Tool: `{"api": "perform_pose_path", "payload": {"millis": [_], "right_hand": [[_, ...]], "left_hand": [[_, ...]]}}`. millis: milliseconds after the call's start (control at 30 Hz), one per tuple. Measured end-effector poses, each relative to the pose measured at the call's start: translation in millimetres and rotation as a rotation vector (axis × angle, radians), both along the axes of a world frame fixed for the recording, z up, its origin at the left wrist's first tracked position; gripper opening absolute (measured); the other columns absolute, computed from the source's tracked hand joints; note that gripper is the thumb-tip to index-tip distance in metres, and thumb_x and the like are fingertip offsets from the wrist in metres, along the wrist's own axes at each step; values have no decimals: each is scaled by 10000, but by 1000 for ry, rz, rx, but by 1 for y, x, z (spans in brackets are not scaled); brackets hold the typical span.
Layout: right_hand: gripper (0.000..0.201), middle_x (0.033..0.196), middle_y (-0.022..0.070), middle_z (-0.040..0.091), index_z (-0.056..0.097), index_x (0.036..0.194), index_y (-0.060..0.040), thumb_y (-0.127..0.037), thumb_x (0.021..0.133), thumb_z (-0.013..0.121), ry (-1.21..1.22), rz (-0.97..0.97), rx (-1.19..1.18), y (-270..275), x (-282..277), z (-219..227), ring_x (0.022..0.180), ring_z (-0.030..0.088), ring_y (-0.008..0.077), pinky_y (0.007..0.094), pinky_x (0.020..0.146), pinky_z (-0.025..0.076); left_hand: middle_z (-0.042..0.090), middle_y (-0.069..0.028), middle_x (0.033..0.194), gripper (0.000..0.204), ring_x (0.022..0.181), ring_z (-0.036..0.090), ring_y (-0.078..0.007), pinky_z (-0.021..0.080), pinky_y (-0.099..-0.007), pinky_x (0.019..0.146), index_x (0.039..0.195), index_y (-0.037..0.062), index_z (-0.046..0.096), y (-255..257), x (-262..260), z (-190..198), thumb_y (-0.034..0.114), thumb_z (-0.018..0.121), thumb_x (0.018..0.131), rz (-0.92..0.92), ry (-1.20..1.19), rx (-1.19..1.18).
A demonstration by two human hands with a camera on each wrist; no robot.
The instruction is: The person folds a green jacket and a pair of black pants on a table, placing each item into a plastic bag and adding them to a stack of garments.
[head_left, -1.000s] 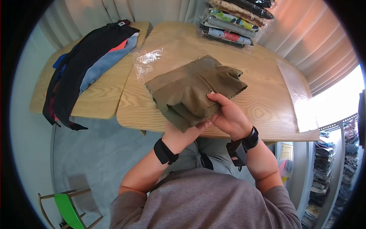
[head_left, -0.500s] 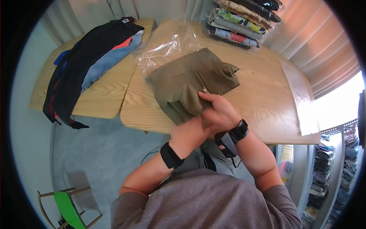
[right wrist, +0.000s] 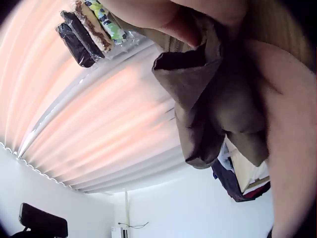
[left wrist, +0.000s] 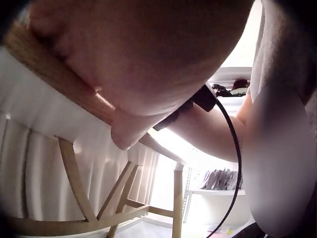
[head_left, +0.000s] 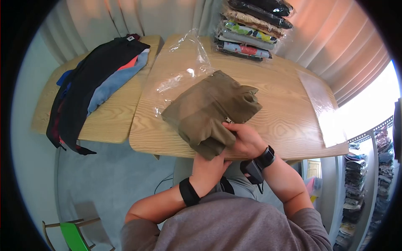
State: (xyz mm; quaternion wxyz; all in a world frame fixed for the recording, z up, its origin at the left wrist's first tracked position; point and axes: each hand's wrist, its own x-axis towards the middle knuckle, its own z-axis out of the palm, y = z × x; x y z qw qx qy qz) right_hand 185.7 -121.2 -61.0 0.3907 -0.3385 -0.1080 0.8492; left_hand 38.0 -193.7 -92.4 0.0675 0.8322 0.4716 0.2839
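A rumpled olive-brown garment [head_left: 197, 108] is spread over the near part of the table, its folds bunched toward the person. My right hand [head_left: 248, 141] pinches it at the near edge, thumb on top beside a small metal zipper pull [head_left: 228, 120]. My left hand [head_left: 208, 170] is at the garment's lowest fold, its fingers hidden under the cloth; I cannot tell whether they grip it. In the right wrist view, an open tube-like end of the garment [right wrist: 188, 84] hangs below the right fingers [right wrist: 153, 12]. Behind the garment lies a clear plastic bag [head_left: 184, 69].
Dark and blue clothes [head_left: 94, 79] drape over the left table and its front edge. A stack of bagged clothes [head_left: 251, 35] stands at the back. A flat clear sheet [head_left: 320, 106] lies at right. Shelves with packed clothes [head_left: 351, 201] and a green chair [head_left: 74, 236] flank the person.
The hands drew together, then shifted lower in view with the garment's near folds. The clear bag now shows raised and spread behind the garment. The right thumb stays near the zipper pull.
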Motion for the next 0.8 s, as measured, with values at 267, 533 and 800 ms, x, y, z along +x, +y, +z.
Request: {"api": "perform_pose_path", "payload": {"millis": [267, 533, 800], "right_hand": [[457, 1282, 140, 498, 459, 1278, -14, -69, 848, 604, -779, -420, 796, -46, 10, 48, 1212, 455, 260, 412, 1000, 370], [630, 1418, 111, 362, 410, 1359, -164, -133, 774, 642, -1778, 509, 1919, -46, -45, 53, 1300, 352, 317, 553, 1027, 305], [421, 1391, 120, 403, 459, 1292, -134, -268, 899, 524, -1503, 564, 1894, -13, -44, 27, 1296, 373, 282, 528, 1009, 342]], "left_hand": [[578, -142, 1073, 424, 1000, 552, -330, 437, -426, 841, 1117, 21, 552, -2, 0, -6, 234, 662, 767, 41, 32, 57], [586, -159, 1111, 332, 1006, 572, -270, 444, -435, 792, 1125, 80, 582, -4, -2, -18, 177, 576, 807, -21, 77, -350], [617, -152, 1019, 410, 977, 585, -311, 451, -413, 780, 1118, 26, 581, 1, 2, -16, 265, 617, 786, 62, 260, 191]]}}
